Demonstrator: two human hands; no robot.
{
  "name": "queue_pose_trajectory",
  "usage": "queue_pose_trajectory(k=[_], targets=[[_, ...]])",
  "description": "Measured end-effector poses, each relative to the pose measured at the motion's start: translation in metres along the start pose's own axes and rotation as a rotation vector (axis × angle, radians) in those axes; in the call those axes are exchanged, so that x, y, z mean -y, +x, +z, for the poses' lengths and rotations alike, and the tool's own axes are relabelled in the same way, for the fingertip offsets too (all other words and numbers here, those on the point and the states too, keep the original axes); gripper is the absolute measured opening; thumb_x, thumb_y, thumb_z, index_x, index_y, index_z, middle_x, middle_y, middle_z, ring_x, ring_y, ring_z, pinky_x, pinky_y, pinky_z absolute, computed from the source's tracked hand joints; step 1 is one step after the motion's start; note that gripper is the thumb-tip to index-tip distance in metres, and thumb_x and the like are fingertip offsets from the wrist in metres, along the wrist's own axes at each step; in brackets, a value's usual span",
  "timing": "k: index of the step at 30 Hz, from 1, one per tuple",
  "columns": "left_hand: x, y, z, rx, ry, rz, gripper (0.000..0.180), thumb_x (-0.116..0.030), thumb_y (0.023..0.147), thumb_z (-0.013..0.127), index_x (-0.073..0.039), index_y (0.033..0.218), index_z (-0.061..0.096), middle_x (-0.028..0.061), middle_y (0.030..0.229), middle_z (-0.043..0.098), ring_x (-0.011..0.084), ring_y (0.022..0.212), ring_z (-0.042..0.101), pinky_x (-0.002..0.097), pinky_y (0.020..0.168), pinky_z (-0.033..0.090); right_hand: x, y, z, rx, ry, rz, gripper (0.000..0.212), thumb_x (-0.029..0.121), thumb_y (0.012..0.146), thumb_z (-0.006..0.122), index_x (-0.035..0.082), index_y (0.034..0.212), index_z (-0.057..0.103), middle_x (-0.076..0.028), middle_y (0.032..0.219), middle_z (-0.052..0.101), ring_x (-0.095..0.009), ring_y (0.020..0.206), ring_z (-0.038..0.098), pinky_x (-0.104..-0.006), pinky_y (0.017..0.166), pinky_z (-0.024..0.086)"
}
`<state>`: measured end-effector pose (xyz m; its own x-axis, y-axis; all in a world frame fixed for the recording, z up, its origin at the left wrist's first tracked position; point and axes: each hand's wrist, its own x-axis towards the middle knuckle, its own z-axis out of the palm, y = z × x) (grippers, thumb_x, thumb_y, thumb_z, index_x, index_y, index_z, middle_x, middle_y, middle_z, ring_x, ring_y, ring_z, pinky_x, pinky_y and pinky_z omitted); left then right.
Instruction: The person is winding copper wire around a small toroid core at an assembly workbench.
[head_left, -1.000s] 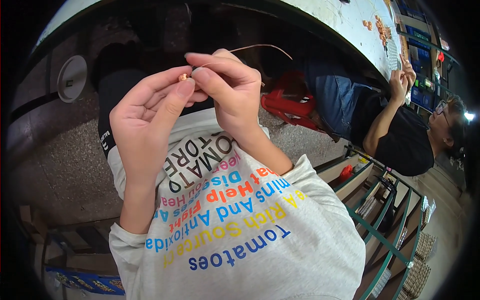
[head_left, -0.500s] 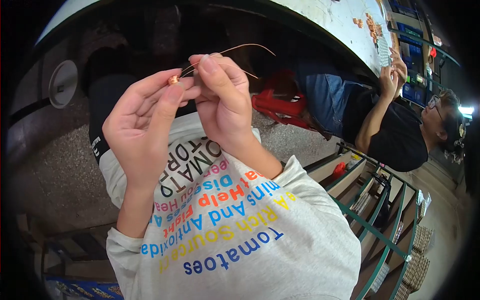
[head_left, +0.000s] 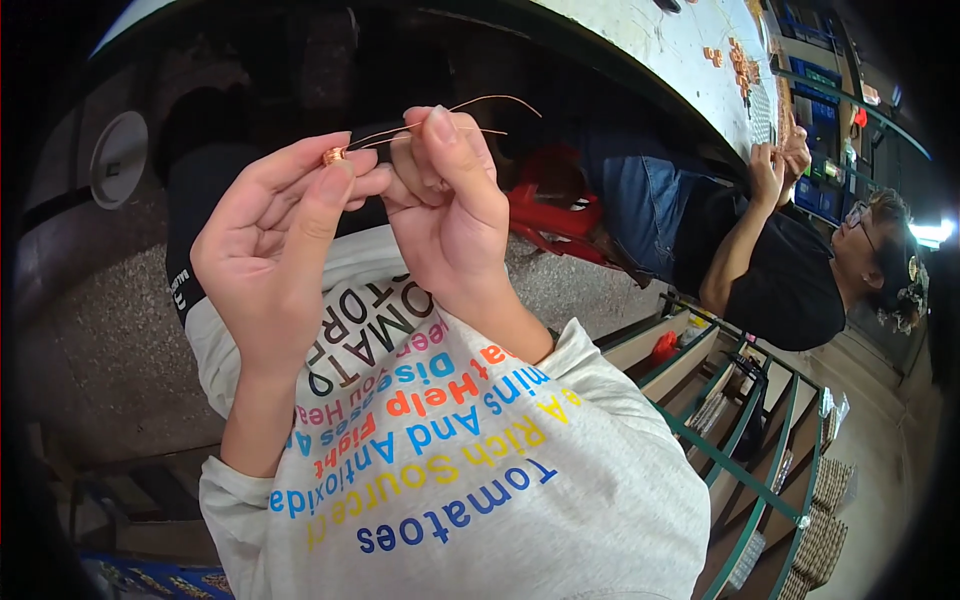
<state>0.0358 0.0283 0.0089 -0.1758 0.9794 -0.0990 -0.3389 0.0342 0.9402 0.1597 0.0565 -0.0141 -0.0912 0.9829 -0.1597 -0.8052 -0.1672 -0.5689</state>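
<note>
Between its thumb and forefinger my left hand (head_left: 270,225) pinches a small copper wire coil (head_left: 334,156). Two thin copper wire ends (head_left: 490,98) run from the coil toward the right. My right hand (head_left: 448,195) is closed, its thumb and fingers pinching these wire ends a short way from the coil. Past the thumb the ends stick out freely, one arching upward and the other nearly straight. Both hands are held up in front of my body, close together, with the coil between them.
A white worktable (head_left: 640,50) curves across the top, with several copper coils (head_left: 740,70) at its right. A co-worker (head_left: 760,260) sits there, hands at the table edge, near a red stool (head_left: 555,205). Shelving (head_left: 740,450) stands at lower right. A round white object (head_left: 118,160) is at left.
Both hands have shifted slightly; the left has moved left with the coil, widening the gap between the hands. More wire shows between them.
</note>
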Motion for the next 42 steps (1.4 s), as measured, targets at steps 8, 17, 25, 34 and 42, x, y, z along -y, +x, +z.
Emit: queue_pose_trajectory(k=[8, 17, 25, 34, 42], targets=[[-0.001, -0.006, 0.004, -0.012, 0.079, 0.046, 0.021, 0.001, 0.089, 0.061, 0.008, 0.108, 0.061, 0.0187, 0.095, 0.07, 0.0218, 0.083, 0.071, 0.0234, 0.076, 0.056, 0.009, -0.002, -0.007, 0.027, 0.015, -0.003, 0.012, 0.01, 0.093, 0.059, 0.0, 0.096, 0.064, 0.004, 0.063, 0.042, -0.003, 0.054, 0.029, -0.0181, 0.051, 0.024], [0.008, 0.0, 0.002, -0.017, 0.056, 0.069, 0.02, 0.001, 0.089, 0.06, 0.008, 0.108, 0.061, 0.0185, 0.095, 0.07, 0.0214, 0.082, 0.07, 0.0241, 0.076, 0.056, 0.016, 0.005, -0.017, 0.009, -0.078, -0.06, 0.014, 0.013, 0.095, 0.056, 0.002, 0.099, 0.064, 0.005, 0.062, 0.039, -0.003, 0.054, 0.029, -0.0191, 0.051, 0.023], [-0.05, 0.033, 0.011, 0.001, -0.012, -0.001, 0.021, 0.002, 0.087, 0.061, 0.007, 0.107, 0.061, 0.0174, 0.092, 0.07, 0.0201, 0.078, 0.069, 0.0252, 0.072, 0.056, 0.036, 0.032, 0.036, -0.05, -0.06, -0.07, 0.009, 0.01, 0.094, 0.055, 0.004, 0.1, 0.057, 0.001, 0.068, 0.041, -0.005, 0.057, 0.031, -0.0212, 0.053, 0.025], [-0.105, 0.046, 0.028, -0.036, 0.003, -0.041, 0.018, 0.003, 0.086, 0.061, 0.008, 0.104, 0.062, 0.017, 0.089, 0.07, 0.0202, 0.078, 0.07, 0.0234, 0.072, 0.056, 0.058, 0.039, 0.079, -0.035, 0.034, -0.069, 0.013, 0.005, 0.093, 0.056, -0.004, 0.1, 0.063, 0.001, 0.077, 0.045, -0.004, 0.057, 0.032, -0.0191, 0.054, 0.025], [-0.101, 0.05, 0.027, -0.035, 0.032, 0.001, 0.019, 0.003, 0.087, 0.061, 0.008, 0.105, 0.062, 0.0174, 0.09, 0.07, 0.0201, 0.079, 0.07, 0.0228, 0.072, 0.056, 0.059, 0.045, 0.077, -0.009, 0.069, -0.066, 0.013, 0.005, 0.093, 0.056, -0.004, 0.099, 0.063, 0.001, 0.078, 0.044, -0.004, 0.057, 0.032, -0.0189, 0.054, 0.025]])
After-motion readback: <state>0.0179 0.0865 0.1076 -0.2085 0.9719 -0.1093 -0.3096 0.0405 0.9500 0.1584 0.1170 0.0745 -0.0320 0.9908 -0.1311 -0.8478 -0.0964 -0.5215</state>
